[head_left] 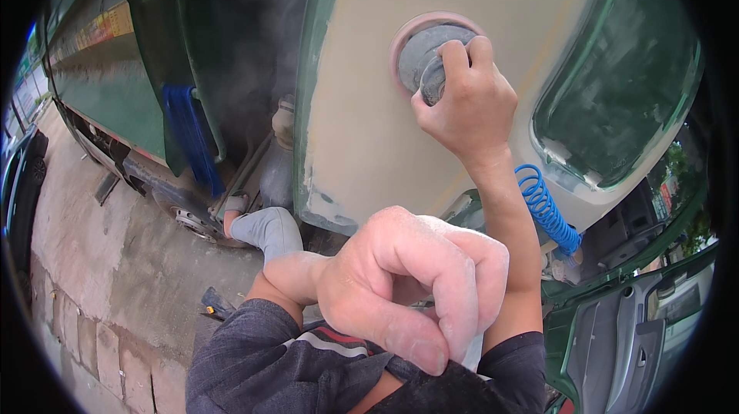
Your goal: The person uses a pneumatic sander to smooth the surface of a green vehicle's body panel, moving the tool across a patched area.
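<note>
My right hand (471, 98) grips a round grey sanding pad (423, 48) with a pink rim. The pad's face lies against a beige-coated vehicle panel (369, 144) with green edges. Close in front, my left hand (416, 275) is raised with its fingers curled in, and pale dust covers its skin. A white edge shows behind those fingers, but I cannot make out what they hold. A coiled blue hose (550, 210) hangs just right of my right forearm.
A green truck body (115, 79) stands left, with a blue cloth (188, 133) hanging on it. Below lies concrete ground (146, 275) with paving slabs. A light grey trouser leg (269, 233) shows beside the panel. An open vehicle door (616, 352) is at lower right.
</note>
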The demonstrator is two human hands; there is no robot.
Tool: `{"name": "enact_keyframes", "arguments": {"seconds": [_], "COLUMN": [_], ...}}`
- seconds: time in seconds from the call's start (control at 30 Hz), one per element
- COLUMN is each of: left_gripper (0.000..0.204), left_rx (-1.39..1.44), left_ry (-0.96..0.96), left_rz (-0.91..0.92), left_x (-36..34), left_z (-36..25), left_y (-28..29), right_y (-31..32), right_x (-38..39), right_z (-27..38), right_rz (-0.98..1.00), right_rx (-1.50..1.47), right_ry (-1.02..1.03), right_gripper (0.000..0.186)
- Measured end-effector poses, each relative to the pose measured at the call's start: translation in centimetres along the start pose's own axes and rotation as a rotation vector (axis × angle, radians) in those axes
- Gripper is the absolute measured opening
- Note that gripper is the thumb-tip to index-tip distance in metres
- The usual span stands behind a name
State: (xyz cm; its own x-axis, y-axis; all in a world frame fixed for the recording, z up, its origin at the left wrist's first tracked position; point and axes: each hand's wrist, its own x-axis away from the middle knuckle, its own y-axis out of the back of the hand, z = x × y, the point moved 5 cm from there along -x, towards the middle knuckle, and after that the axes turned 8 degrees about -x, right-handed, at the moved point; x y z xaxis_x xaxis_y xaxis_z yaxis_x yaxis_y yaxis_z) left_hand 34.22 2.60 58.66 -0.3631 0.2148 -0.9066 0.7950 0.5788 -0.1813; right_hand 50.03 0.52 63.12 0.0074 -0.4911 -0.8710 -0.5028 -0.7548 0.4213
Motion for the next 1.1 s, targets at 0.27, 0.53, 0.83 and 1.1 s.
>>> {"name": "enact_keyframes", "arguments": {"seconds": [0.27, 0.53, 0.83, 1.1], "left_gripper": [0.018, 0.094, 0.113, 0.124], "left_rx": [-0.537, -0.927, -0.836, -1.013], "left_ry": [-0.13, 0.087, 0.099, 0.193], "left_rz": [-0.165, -0.954, -0.595, -0.778], "left_x": [1.2, 10.4, -3.2, 6.8], "left_z": [0.2, 8.2, 5.7, 8.5], "left_y": [1.3, 11.5, 14.8, 14.8], "right_y": [-3.1, -3.2, 1.4, -2.2], "right_x": [5.1, 8.7, 0.5, 9.8], "right_z": [2.7, 2.0, -3.6, 0.6], "right_rz": [0.044, -0.056, -0.187, -0.28], "right_rx": [-0.11, -0.137, -0.056, -0.137], "right_ry": [-0.05, -0.124, -0.212, -0.258], "right_gripper": [0.046, 0.036, 0.031, 0.027]}}
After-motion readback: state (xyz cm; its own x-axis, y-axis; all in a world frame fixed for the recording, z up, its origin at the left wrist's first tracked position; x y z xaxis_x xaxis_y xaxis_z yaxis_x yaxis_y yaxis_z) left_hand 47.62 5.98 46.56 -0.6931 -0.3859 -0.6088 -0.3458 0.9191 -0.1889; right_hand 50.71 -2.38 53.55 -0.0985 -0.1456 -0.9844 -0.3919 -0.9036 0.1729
